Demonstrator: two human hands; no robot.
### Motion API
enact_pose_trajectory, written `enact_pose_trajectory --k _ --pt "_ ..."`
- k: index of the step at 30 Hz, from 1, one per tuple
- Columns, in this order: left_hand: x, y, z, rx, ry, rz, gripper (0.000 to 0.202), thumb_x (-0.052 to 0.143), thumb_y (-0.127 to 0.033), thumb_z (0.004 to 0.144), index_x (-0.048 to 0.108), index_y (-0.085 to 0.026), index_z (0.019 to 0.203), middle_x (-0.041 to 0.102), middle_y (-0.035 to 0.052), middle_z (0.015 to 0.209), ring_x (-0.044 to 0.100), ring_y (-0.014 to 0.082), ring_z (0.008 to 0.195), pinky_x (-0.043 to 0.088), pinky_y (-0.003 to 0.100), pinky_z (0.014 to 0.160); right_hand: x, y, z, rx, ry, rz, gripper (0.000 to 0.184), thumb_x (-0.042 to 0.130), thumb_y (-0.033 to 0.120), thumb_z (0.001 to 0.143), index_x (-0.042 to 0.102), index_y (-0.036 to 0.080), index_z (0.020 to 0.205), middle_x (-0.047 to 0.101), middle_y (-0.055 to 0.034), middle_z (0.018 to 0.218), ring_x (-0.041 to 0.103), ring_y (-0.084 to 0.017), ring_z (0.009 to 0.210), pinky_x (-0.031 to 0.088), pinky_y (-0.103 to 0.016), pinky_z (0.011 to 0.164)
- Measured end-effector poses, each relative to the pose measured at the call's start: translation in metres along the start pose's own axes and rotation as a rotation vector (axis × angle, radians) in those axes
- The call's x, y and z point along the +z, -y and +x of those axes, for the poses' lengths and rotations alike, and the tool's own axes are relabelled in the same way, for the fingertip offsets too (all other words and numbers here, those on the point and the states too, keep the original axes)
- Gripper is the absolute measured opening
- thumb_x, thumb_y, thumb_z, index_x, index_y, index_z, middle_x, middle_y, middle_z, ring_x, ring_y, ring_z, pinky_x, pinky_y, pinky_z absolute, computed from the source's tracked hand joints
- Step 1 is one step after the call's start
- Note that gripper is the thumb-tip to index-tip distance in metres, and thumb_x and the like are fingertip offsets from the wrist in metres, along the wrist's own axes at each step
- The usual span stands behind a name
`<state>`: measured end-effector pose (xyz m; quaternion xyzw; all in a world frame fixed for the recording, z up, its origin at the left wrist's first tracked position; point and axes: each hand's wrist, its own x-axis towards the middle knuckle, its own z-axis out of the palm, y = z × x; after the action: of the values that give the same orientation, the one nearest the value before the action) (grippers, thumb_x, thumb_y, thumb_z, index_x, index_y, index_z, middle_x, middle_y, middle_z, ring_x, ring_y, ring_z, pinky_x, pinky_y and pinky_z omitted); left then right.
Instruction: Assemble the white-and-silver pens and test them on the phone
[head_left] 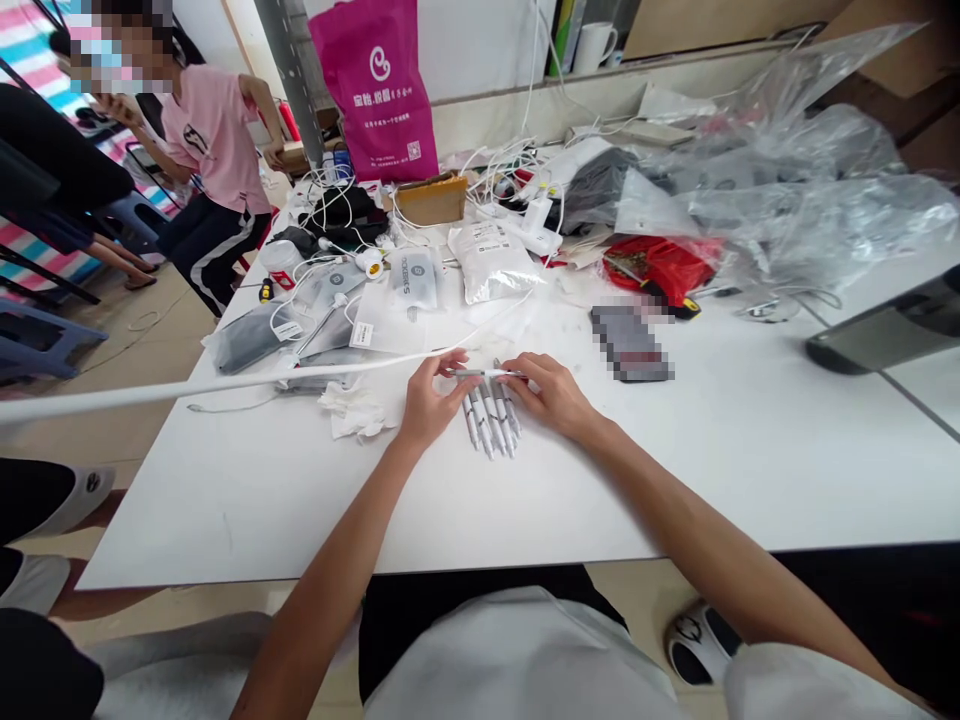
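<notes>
Seen from the wearer's own head, two bare hands meet above a white tabletop (225,500), sharing one slim white-and-grey pen (480,373) held crosswise. The left hand (429,402) pinches the pen's left end between thumb and fingers; the right hand (553,393) grips the other end in the same way, so neither is free. Directly below, toward the wearer, a cluster of similar pens (491,415) lies side by side, pointing roughly at the wearer's body; whether the held pen touches them cannot be made out. A crumpled white tissue (352,410) lies to the left, a dark, partly blurred flat object (634,345) to the right. A white cable (225,384) slants in from the left edge and passes close by the left hand's fingertips. Farther back are plastic-wrapped packets (416,277) and tangled cords. For good handling, a light, even pinch at both ends, with the pen kept level, would probably serve best, since a slim barrel could twist in a tight grip. Both wrists should ride a little above the cluster, as a nudge might set those pens rolling, and the left hand would do well to stay clear of the cable.
</notes>
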<state>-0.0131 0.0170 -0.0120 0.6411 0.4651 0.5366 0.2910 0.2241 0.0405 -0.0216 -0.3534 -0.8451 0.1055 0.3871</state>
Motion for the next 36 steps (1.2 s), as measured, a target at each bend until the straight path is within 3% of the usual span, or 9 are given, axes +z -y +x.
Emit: enact_pose_trajectory --k 5,11,15,18,21,23,26,32,36 --pt "0.002 0.004 0.0 -0.148 0.025 -0.031 0.028 0.077 -0.047 0.097 0.081 -0.02 0.098 0.08 0.0066 0.093 0.073 0.0203 0.085 0.057 0.033 0.083 0.0 -0.002 0.002 0.017 -0.027 -0.005 0.025 0.055 0.039 0.112 0.072 0.021 0.112 0.075 -0.0079 0.094 0.066 -0.023 0.082 0.049 -0.037 0.08" --pt "0.003 0.004 0.002 -0.151 -0.027 -0.131 0.035 0.089 -0.043 0.086 0.081 -0.02 0.112 0.081 0.0088 0.109 0.074 0.0202 0.093 0.058 0.033 0.089 0.002 -0.006 0.003 0.051 -0.002 0.053 0.034 0.047 0.041 0.115 0.072 0.021 0.106 0.075 -0.007 0.091 0.065 -0.022 0.082 0.047 -0.036 0.082" --pt "0.003 -0.001 0.002 -0.218 0.002 -0.09 0.034 0.084 -0.051 0.09 0.082 -0.018 0.096 0.078 0.0071 0.083 0.071 0.0187 0.076 0.059 0.032 0.077 0.003 -0.006 0.003 0.061 -0.005 0.076 0.034 0.046 0.044 0.114 0.072 0.021 0.113 0.075 -0.0095 0.1 0.065 -0.022 0.086 0.048 -0.036 0.085" --pt "0.002 -0.004 0.002 -0.176 -0.016 -0.033 0.032 0.089 -0.049 0.084 0.083 -0.02 0.096 0.081 0.0082 0.094 0.075 0.0222 0.088 0.061 0.035 0.085 0.0 -0.007 0.004 0.059 0.018 0.114 0.035 0.046 0.045 0.114 0.072 0.022 0.113 0.076 -0.0096 0.103 0.066 -0.023 0.089 0.048 -0.037 0.088" --pt "0.002 -0.007 0.003 -0.136 -0.018 -0.035 0.04 0.092 -0.047 0.08 0.082 -0.022 0.109 0.082 0.0093 0.108 0.077 0.0247 0.1 0.062 0.038 0.093 -0.002 -0.008 0.003 0.089 0.027 0.136 0.04 0.044 0.047 0.115 0.074 0.022 0.107 0.077 -0.0086 0.097 0.066 -0.022 0.087 0.048 -0.036 0.087" --pt "0.002 -0.006 0.003 -0.149 -0.013 -0.046 0.039 0.09 -0.048 0.083 0.081 -0.021 0.11 0.082 0.0081 0.1 0.077 0.0225 0.091 0.062 0.035 0.087 -0.002 -0.008 0.003 0.09 0.029 0.127 0.043 0.042 0.048 0.115 0.074 0.021 0.104 0.077 -0.0085 0.096 0.066 -0.022 0.087 0.048 -0.036 0.087" --pt "0.002 -0.002 0.004 -0.166 -0.01 -0.025 0.032 0.083 -0.051 0.088 0.081 -0.019 0.091 0.078 0.0059 0.081 0.072 0.0187 0.075 0.06 0.032 0.076 -0.001 -0.009 0.005 0.048 0.029 0.11 0.042 0.043 0.048 0.115 0.074 0.021 0.109 0.077 -0.0096 0.101 0.066 -0.022 0.091 0.047 -0.036 0.089" --pt "0.004 0.008 0.006 -0.132 -0.039 -0.123 0.035 0.092 -0.047 0.079 0.082 -0.017 0.094 0.081 0.0095 0.099 0.077 0.0235 0.095 0.061 0.036 0.091 0.001 -0.011 0.006 0.123 0.054 0.163 0.048 0.045 0.052 0.114 0.072 0.02 0.089 0.071 -0.0047 0.081 0.06 -0.018 0.076 0.045 -0.032 0.079" --pt "0.005 0.008 0.007 -0.115 -0.05 -0.201 0.033 0.093 -0.044 0.076 0.082 -0.017 0.092 0.082 0.0111 0.1 0.078 0.0247 0.096 0.061 0.039 0.095 -0.001 -0.005 0.004 0.237 0.015 0.279 0.04 0.058 0.058 0.106 0.074 0.022 0.114 0.069 0.0002 0.081 0.056 -0.015 0.069 0.045 -0.029 0.071"
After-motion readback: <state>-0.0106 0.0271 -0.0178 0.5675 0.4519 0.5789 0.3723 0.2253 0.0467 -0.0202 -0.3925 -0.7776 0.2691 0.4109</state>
